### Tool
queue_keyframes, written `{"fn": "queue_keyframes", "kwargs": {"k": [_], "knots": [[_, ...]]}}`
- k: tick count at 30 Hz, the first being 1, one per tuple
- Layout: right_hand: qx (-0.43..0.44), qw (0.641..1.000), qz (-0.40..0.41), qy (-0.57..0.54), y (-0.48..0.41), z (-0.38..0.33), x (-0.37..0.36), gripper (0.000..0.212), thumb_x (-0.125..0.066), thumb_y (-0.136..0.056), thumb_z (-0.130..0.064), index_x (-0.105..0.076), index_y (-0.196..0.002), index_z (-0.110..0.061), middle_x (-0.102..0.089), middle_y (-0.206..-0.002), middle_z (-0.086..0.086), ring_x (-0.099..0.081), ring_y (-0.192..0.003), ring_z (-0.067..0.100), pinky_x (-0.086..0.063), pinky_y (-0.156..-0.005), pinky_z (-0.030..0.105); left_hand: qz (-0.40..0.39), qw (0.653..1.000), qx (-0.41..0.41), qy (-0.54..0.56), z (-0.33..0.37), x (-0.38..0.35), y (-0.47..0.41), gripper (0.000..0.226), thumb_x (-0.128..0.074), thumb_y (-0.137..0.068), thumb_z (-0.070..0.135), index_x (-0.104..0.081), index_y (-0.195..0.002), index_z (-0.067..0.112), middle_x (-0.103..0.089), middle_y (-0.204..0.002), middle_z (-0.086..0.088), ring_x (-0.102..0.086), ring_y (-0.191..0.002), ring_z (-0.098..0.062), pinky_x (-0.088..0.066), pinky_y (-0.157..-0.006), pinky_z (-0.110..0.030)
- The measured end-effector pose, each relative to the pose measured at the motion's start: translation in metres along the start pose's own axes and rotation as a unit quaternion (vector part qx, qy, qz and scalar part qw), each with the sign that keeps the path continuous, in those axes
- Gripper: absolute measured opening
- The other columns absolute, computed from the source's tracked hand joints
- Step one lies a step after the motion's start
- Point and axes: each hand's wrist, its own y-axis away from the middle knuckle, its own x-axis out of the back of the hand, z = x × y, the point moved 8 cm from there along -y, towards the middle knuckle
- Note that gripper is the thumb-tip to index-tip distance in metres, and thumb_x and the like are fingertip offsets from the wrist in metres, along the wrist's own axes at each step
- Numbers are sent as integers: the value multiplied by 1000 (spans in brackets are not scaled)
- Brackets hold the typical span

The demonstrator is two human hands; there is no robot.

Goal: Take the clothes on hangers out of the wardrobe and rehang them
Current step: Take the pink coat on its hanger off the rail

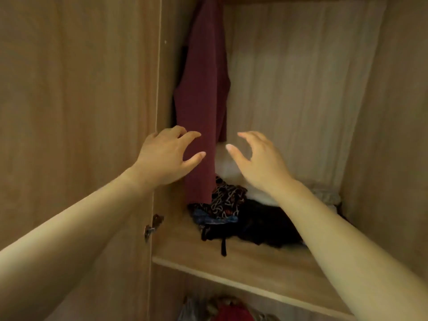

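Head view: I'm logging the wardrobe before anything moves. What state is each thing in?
Wardrobe door: swung open.
Maroon garment: hanging at the left inside, its top out of view.
Left hand: open, fingers spread at the garment's left edge, gripping nothing.
Right hand: open, just right of the garment, holding nothing.
Clothes pile: heaped loose on the shelf, not hung.

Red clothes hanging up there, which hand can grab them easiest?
Left. The left hand has its fingers right at the edge of the dark red clothes, curled toward them. The right hand hovers open, apart from them, off to their right.
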Motion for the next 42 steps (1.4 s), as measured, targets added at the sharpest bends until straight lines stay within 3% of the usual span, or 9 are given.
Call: {"fn": "queue_keyframes", "kwargs": {"k": [7, 12, 20, 24, 27, 31, 35, 38, 42], "knots": [[54, 997, 56, -21, -150, 31, -4, 54, -43, -91, -53, -48, -133, -17, -46, -137, 0, -44, -125, 17, -36, -96, 28, 49, 993, 30, -108, -54, 6, -125, 63, -32, -85, 63, -43, -136, 28, -53, -124, -5, -53, -110, -26, -44, -87, -41], [98, 989, 109, -30, -239, 32, -5, 57, -43, -92, -51, -44, -136, -15, -45, -140, 3, -42, -128, 18, -33, -102, 29, 144, 974, 34, -170, -94, 28, -197, 67, -24, -82, 66, -53, -127, 24, -55, -117, -8, -56, -104, -29, -44, -81, -40], [90, 969, 203, -107, -358, 5, -10, 70, -56, -86, -49, -34, -140, -10, -39, -142, 8, -38, -129, 23, -32, -104, 32, 243, 937, 28, -250, -126, 66, -282, 55, -38, -86, 57, -56, -123, 23, -53, -125, -11, -51, -115, -32, -31, -100, -50], [131, 954, 232, -138, -387, 7, -19, 72, -68, -82, -29, -31, -142, -14, -45, -138, 6, -42, -127, 20, -32, -105, 28, 262, 925, 29, -274, -136, 66, -313, 70, -23, -76, 62, -60, -120, 22, -57, -122, -12, -54, -113, -31, -30, -101, -50], [139, 945, 232, -183, -388, 37, -17, 68, -70, -81, -17, -37, -139, -25, -57, -120, -2, -53, -112, 12, -43, -93, 22, 266, 921, 33, -284, -141, 58, -331, 68, -24, -76, 61, -63, -115, 22, -60, -116, -13, -56, -110, -31, -28, -102, -53], [109, 947, 216, -209, -394, 79, -2, 72, -73, -78, -25, -36, -139, -25, -54, -104, -11, -58, -94, 9, -47, -79, 20, 264, 917, 22, -297, -143, 55, -350, 61, -29, -77, 58, -67, -105, 19, -64, -105, -14, -61, -100, -32, -32, -98, -54], [91, 946, 211, -229, -433, 64, 40, 80, -68, -78, -46, -30, -142, -17, -48, -129, -2, -48, -118, 17, -38, -94, 25, 272, 906, 35, -322, -146, 68, -373, 59, -32, -77, 56, -70, -100, 16, -65, -104, -16, -61, -99, -34, -41, -93, -50], [105, 952, 228, -176, -476, 35, 65, 71, -60, -85, -45, -32, -141, -11, -43, -137, 9, -43, -125, 23, -34, -100, 29, 279, 901, 46, -330, -150, 73, -381, 59, -32, -78, 55, -71, -98, 14, -65, -105, -18, -61, -99, -35, -40, -91, -47], [138, 960, 222, -101, -506, 44, 60, 45, -57, -85, -17, -51, -131, -16, -57, -122, 9, -54, -109, 19, -40, -89, 21, 283, 894, 51, -343, -155, 69, -382, 59, -34, -78, 55, -73, -94, 14, -66, -100, -20, -62, -95, -36, -34, -92, -45]]}}
